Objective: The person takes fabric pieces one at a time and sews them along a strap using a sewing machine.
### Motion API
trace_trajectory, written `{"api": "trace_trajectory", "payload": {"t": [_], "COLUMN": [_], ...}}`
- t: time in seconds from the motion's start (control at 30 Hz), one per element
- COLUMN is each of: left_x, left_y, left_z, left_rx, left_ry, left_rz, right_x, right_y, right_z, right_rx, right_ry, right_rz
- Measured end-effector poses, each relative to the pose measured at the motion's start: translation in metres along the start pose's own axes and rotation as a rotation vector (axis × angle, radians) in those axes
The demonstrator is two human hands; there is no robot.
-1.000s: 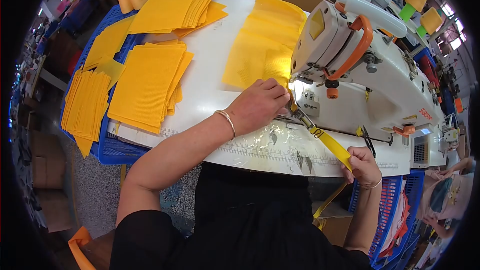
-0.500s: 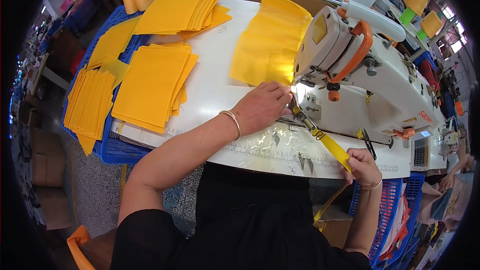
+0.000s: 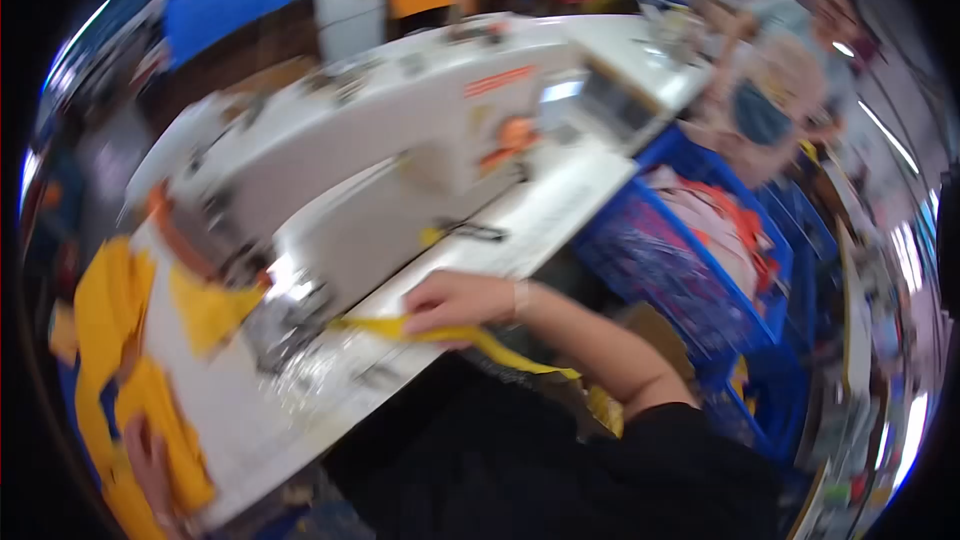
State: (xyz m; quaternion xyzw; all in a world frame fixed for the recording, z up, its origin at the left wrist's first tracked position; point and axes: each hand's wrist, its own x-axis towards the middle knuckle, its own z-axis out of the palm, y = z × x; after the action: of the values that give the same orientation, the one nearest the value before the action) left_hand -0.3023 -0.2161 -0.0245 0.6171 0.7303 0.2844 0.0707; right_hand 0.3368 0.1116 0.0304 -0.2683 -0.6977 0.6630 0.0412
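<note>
The view is blurred by motion. My right hand (image 3: 455, 302) is closed on a yellow strip of tape (image 3: 500, 352) in front of the sewing machine (image 3: 370, 130). One end of the strip runs left to the metal parts near the needle area, the other hangs off the table edge to the right. My left hand (image 3: 152, 465) is at the lower left, against a stack of yellow fabric pieces (image 3: 175, 420); its fingers are smeared, so their grip is unclear. A yellow fabric piece (image 3: 205, 310) lies by the machine's needle end.
More yellow fabric (image 3: 110, 300) lies at the far left. Black scissors (image 3: 475, 231) rest on the machine bed. Right of the table stands a blue crate (image 3: 665, 265) with pink and red cloth in it. Another person (image 3: 780, 90) sits beyond it.
The head view has swung right and blurred. My left hand has left the needle area for the yellow stack. My right hand still holds the yellow strip.
</note>
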Motion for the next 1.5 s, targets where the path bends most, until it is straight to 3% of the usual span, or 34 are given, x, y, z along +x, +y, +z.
{"api": "trace_trajectory", "payload": {"t": [0.07,0.1,0.17,0.23,0.27,0.3,0.47,0.53,0.67,0.7,0.83,0.93,1.07,1.1,1.2,1.27,1.33,1.4,1.43,1.5], "left_x": [0.03,0.032,0.033,0.026,0.027,0.027,0.036,0.029,0.037,0.04,0.031,0.038,0.038,0.039,0.053,0.056,0.057,0.069,0.069,0.066], "left_y": [0.001,0.007,0.016,0.026,0.032,0.037,0.061,0.067,0.072,0.067,0.009,-0.005,-0.012,-0.013,-0.001,0.07,0.146,0.198,0.23,0.309], "left_z": [0.013,0.013,0.02,-0.007,-0.016,-0.025,0.021,0.008,0.014,0.017,0.014,0.016,-0.003,-0.005,0.005,0.022,0.036,0.045,0.06,0.107], "left_rx": [0.177,0.202,0.212,0.26,0.279,0.295,0.209,0.231,0.269,0.261,0.29,0.248,0.272,0.291,0.31,0.245,0.176,0.24,0.24,-0.049], "left_ry": [0.048,0.046,0.084,0.007,-0.033,-0.066,0.056,0.081,0.07,0.066,0.119,0.122,0.102,0.096,0.085,0.267,0.445,0.364,0.366,0.103], "left_rz": [-0.018,0.003,0.01,-0.003,-0.016,-0.033,-0.144,-0.186,-0.131,-0.121,0.034,0.042,0.041,0.048,0.079,0.21,0.33,0.525,0.526,0.458], "right_x": [-0.007,-0.017,-0.059,-0.107,-0.126,-0.131,-0.147,-0.15,-0.153,-0.154,-0.17,-0.19,-0.149,-0.146,-0.132,-0.098,-0.043,-0.013,-0.006,0.001], "right_y": [-0.02,-0.027,-0.067,-0.113,-0.127,-0.129,-0.136,-0.14,-0.14,-0.147,-0.151,-0.162,-0.19,-0.184,-0.124,-0.075,-0.018,0.013,0.017,0.009], "right_z": [0.031,0.042,0.047,0.053,0.05,0.049,0.049,0.05,0.05,0.049,0.11,0.127,0.133,0.126,0.067,0.047,0.054,0.072,0.079,0.091], "right_rx": [-0.664,-0.765,-0.4,-0.225,-0.047,-0.017,-0.231,-0.247,-0.266,-0.277,0.098,0.36,0.79,0.792,0.067,-0.32,-0.792,-0.927,-0.929,-0.741], "right_ry": [0.487,0.755,0.788,0.917,0.796,0.815,0.405,0.245,0.016,0.025,0.454,0.776,1.191,1.205,1.132,1.137,1.287,1.159,1.161,0.888], "right_rz": [-0.201,-0.32,-0.661,-0.978,-1.17,-1.155,-1.395,-1.486,-1.608,-1.602,-1.537,-1.453,-1.286,-1.281,-0.948,-0.61,-0.449,-0.293,-0.295,-0.266]}}
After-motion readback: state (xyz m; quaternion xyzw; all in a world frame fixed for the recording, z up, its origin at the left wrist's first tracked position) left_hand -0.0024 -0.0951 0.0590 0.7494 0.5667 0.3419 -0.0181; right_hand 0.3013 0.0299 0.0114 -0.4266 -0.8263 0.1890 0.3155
